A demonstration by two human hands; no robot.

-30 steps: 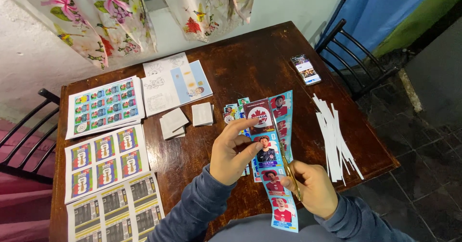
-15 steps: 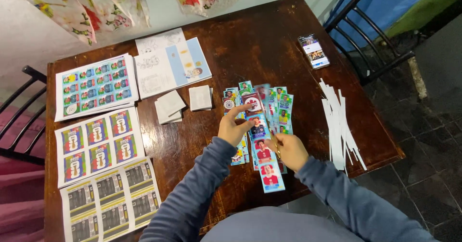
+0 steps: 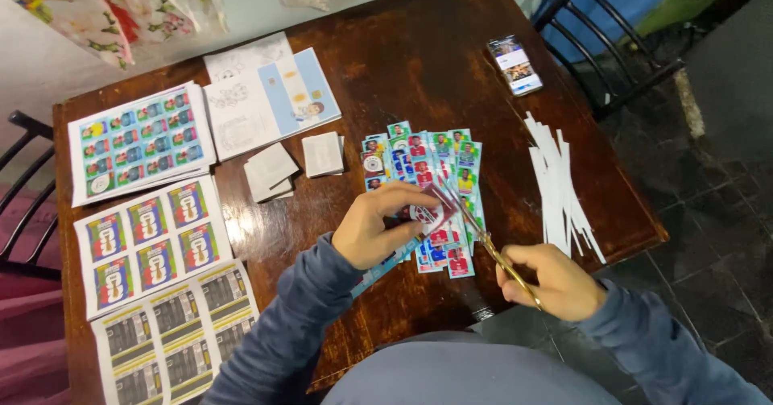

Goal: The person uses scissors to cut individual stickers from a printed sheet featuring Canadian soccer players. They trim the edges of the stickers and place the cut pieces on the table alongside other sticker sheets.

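My left hand pinches a strip of printed picture cards that runs down to the left under my fingers. My right hand grips gold-handled scissors, whose blades point up-left and meet the top card of the strip. Just behind the hands, more cut strips of colourful cards lie side by side on the dark wooden table.
Uncut card sheets line the left side. An open booklet and small stacks of cut cards lie at centre. White paper offcuts and a phone sit at right. Black chairs flank the table.
The view has pulled back and tilted. My hands have come nearer to me with the strip, and the scissors now stand out to the right, blades against the top card.
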